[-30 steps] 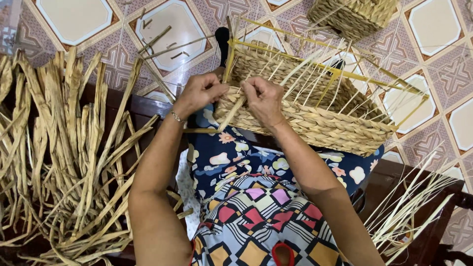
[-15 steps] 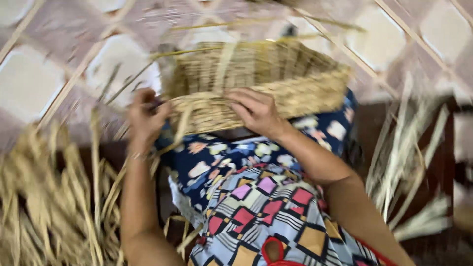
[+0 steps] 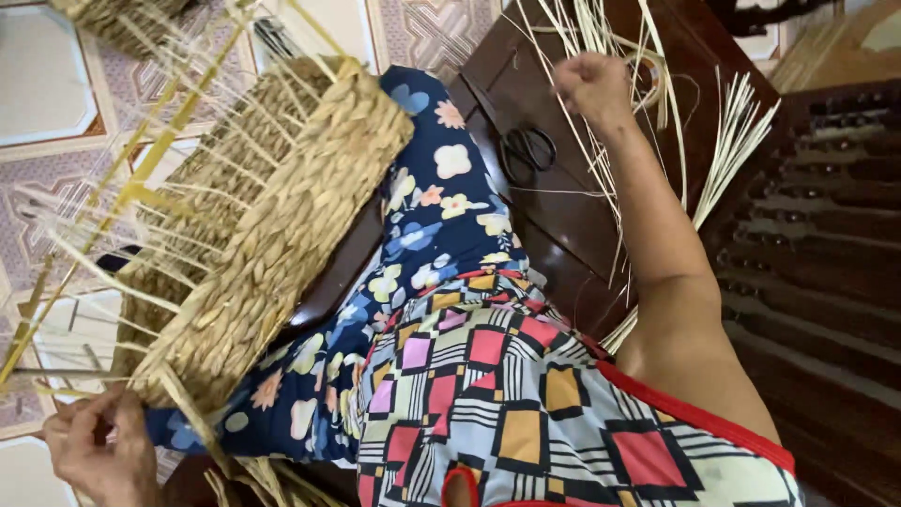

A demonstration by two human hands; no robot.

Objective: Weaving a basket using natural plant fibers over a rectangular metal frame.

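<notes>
Dark bench (image 3: 563, 216), half-hidden scissors (image 3: 528, 150) under straws (image 3: 601, 141)

My right hand (image 3: 593, 86) has left the woven basket (image 3: 272, 225) and now grips thin straw strands (image 3: 648, 122) at one o'clock over the bench (image 3: 563, 216). The basket has swung to ten o'clock, and my left hand (image 3: 99, 449) has dropped to its lower corner at seven o'clock.

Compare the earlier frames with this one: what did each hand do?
The right hand left the half-woven straw basket and reached out to the thin pale reed strips on the dark wooden bench, closing on them. The left hand stayed at the basket's edge.
</notes>
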